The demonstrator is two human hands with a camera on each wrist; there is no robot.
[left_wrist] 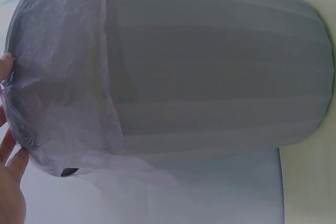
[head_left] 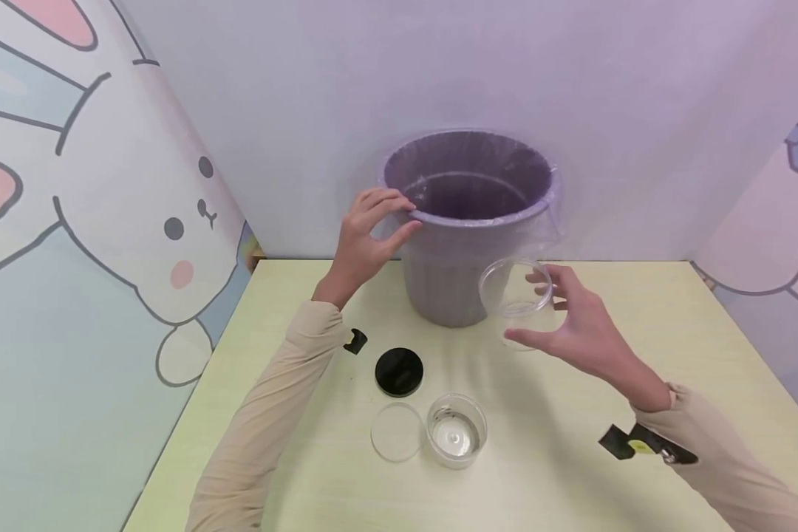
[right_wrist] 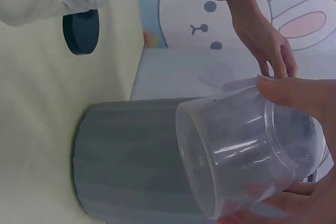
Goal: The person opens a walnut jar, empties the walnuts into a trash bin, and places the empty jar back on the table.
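Note:
My left hand [head_left: 362,236] grips the near left rim of a grey trash can [head_left: 439,284], its fingers over the edge and its thumb on the outside. A thin translucent bag [left_wrist: 63,77] lines the can and folds down over its rim. To the right of the can, my right hand [head_left: 585,325] holds a clear plastic tub [right_wrist: 236,135] between thumb and fingers. The tub is tilted above the table, and in the right wrist view its wide mouth faces left.
A black round lid [head_left: 399,372] lies on the pale table [head_left: 306,480]. Nearer me are a clear thin disc [head_left: 397,436] and a second clear tub [head_left: 457,432], standing upright. Walls close in the table behind and at both sides, with a cartoon rabbit [head_left: 140,185] on the left one.

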